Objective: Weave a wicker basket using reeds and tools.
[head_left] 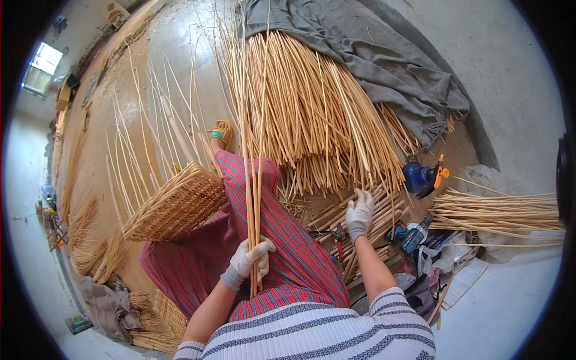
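Observation:
My gloved left hand [251,261] is closed around several long peeled rods [256,192], which stand up across my lap and reach far over the floor. My gloved right hand [361,209] is at the lower ends of the large pile of rods [321,111], fingers curled; whether a rod is between them I cannot make out. A partly woven basket [174,207] with long upright stakes rests at my left knee, over my red striped clothing [285,252].
A grey cloth [390,78] covers part of the pile. A blue sprayer [420,177], a drill [415,234], short sticks [378,216], another rod bundle [498,210] and plastic bags lie at my right. Loose fibre bundles [90,246] and a crumpled cloth [111,306] lie along the left.

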Available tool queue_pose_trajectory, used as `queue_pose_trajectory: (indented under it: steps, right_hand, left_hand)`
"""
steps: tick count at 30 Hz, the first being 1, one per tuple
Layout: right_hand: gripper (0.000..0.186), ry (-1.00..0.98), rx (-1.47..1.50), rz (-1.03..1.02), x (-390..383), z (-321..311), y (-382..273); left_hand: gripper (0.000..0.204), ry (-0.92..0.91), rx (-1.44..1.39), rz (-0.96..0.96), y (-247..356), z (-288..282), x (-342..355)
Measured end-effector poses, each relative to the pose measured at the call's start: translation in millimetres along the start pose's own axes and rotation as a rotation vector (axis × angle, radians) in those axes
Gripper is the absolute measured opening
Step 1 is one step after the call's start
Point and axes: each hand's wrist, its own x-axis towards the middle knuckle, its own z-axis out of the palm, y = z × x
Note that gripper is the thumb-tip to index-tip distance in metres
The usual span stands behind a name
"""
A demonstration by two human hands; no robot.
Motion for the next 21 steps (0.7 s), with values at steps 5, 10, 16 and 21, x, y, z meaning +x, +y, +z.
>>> queue_pose_trajectory:
  steps: [5, 10, 16, 21]
  right_hand:
    - [0.04, -0.183, 0.452, 0.017, 35, 64, -33]
    - [0.034, -0.484, 0.904, 0.399, 82, 106, -66]
    - [0.027, 0.011, -0.065, 0.168, 105, 31, -9]
    - [0.043, -0.149, -0.075, 0.598, 89, -25, 33]
  left_hand:
    - [0.027, -0.026, -0.013, 0.046, 1, -1, -3]
    - [0.025, -0.06, 0.007, 0.03, 4, -5, -7]
    - [0.026, -0.095, -0.042, 0.021, -3, -13, -2]
    - [0.03, -0.096, -0.046, 0.055, -9, -17, 0]
